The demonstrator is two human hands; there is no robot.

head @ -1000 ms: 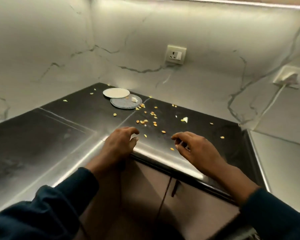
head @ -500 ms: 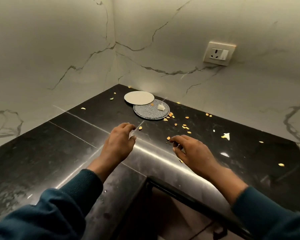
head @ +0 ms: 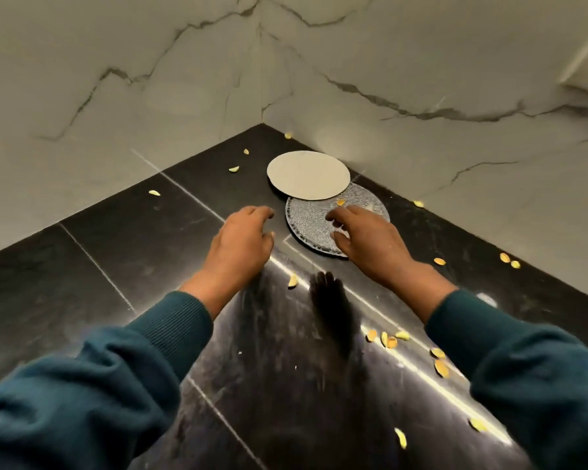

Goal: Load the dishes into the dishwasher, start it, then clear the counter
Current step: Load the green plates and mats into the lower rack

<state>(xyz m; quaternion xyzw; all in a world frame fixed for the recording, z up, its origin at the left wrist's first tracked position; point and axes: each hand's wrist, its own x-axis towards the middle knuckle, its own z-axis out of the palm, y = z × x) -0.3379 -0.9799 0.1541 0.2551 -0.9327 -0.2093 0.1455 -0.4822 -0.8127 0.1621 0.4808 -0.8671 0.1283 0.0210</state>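
Black counter [head: 123,252], hands [head: 306,239] beside grey coaster [head: 308,225] edge

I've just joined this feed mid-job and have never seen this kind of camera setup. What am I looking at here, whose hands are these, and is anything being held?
There is no machine: a person wears one wide-angle camera on the head, so you look forward and down along their dark teal sleeves. The left hand hangs with loosely curled fingers beside the plates, holding nothing. The right hand reaches over the grey speckled plate; it does not visibly grip it, and I cannot tell whether it touches. A plain pale plate overlaps that plate's far edge, near the corner of the marble walls. Yellow seed shells are scattered over the black counter.
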